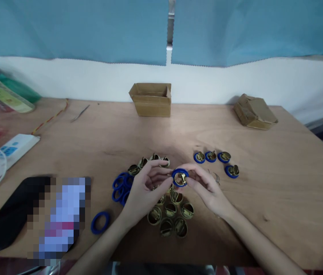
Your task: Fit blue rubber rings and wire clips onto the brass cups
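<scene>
Between the fingertips of both hands is a round brass-coloured metal piece with a small clip bar, a blue ring [180,177] around it. My left hand [150,183] pinches its left edge, and my right hand [207,185] grips its right edge. Several similar metal pieces without blue rings [170,209] lie below and behind my hands. Left of my left hand is a pile of loose blue rings [118,183], partly covered by it. One more blue ring [100,222] lies nearer the front edge. Beyond my right hand rest several metal pieces fitted with blue rings [210,156].
An open cardboard box [152,106] stands at the back, with a crumpled box [254,110] to its right. On the left lie a pixelated phone-like object [62,217], a black flat item [15,214], a white power strip [21,147] and tweezers [80,113].
</scene>
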A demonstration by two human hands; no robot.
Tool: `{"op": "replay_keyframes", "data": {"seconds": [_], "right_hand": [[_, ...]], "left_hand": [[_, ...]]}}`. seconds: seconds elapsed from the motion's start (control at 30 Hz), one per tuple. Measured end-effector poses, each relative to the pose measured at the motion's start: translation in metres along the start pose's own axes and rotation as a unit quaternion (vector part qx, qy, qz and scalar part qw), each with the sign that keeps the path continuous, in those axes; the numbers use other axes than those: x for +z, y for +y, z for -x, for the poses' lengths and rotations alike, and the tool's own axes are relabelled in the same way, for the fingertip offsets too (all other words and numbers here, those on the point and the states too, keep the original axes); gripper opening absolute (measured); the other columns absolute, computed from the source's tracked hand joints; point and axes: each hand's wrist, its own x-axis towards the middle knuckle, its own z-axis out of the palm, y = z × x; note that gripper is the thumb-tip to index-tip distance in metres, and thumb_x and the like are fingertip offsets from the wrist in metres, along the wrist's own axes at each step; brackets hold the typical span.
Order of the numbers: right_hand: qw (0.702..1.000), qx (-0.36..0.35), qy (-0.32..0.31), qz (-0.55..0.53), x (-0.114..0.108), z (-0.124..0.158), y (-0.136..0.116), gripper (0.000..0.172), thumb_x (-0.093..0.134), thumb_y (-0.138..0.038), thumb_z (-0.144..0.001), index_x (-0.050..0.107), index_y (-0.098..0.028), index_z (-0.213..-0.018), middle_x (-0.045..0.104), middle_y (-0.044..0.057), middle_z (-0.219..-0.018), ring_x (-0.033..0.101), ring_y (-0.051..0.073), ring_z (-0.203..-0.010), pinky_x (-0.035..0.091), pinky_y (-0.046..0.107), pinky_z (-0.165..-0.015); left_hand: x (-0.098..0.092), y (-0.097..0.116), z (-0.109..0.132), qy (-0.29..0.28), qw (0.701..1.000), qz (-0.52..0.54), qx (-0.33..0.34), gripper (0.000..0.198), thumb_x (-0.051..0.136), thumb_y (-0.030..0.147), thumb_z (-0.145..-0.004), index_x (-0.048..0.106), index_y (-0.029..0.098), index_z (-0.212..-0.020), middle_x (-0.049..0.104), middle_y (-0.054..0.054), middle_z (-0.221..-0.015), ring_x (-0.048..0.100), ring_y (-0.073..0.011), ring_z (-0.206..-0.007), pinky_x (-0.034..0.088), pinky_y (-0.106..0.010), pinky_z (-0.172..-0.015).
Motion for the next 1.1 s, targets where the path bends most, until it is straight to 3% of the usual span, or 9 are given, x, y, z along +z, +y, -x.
{"op": "replay_keyframes", "data": {"seconds": [0.4,0.6,0.83,1.1], "right_hand": [[0.998,-0.023,0.027,0.057,0.000,0.003,0.014,0.028,0.052,-0.023,-0.101,0.057,-0.030,-0.128,0.072,0.002,-0.108,0.072,0.015,-0.087,0.062,0.029,-0.077],[0.996,-0.036,0.016,0.084,-0.003,0.005,0.016,0.031,0.053,-0.020,-0.101,0.059,-0.030,-0.129,0.074,0.000,-0.098,0.072,0.014,-0.082,0.061,0.027,-0.074],[0.991,-0.054,0.040,0.118,-0.001,0.005,0.015,0.027,0.055,-0.017,-0.097,0.066,-0.025,-0.120,0.075,-0.001,-0.081,0.073,0.012,-0.068,0.058,0.021,-0.061],[0.991,-0.025,0.055,0.123,0.001,0.005,0.015,0.023,0.059,-0.021,-0.094,0.070,-0.024,-0.114,0.077,-0.001,-0.079,0.074,0.012,-0.066,0.056,0.019,-0.056]], "left_hand": [[-0.001,-0.001,0.001,0.021,0.999,-0.034,0.020,0.029,0.069,0.016,-0.087,0.058,0.023,-0.113,0.079,-0.005,-0.099,0.078,-0.0181,-0.089,0.066,-0.031,-0.081],[-0.001,-0.002,0.000,0.024,0.998,-0.052,0.023,0.027,0.069,0.019,-0.088,0.058,0.024,-0.113,0.078,-0.004,-0.098,0.078,-0.0177,-0.089,0.065,-0.029,-0.079],[0.000,0.002,0.001,0.029,0.999,-0.040,-0.021,0.024,0.071,0.021,-0.088,0.060,0.023,-0.110,0.078,-0.003,-0.098,0.076,-0.0147,-0.089,0.061,-0.024,-0.080],[0.001,-0.002,-0.001,0.029,0.999,-0.036,-0.013,0.020,0.072,0.019,-0.087,0.062,0.023,-0.104,0.078,-0.002,-0.093,0.076,-0.0141,-0.086,0.060,-0.022,-0.075]]}}
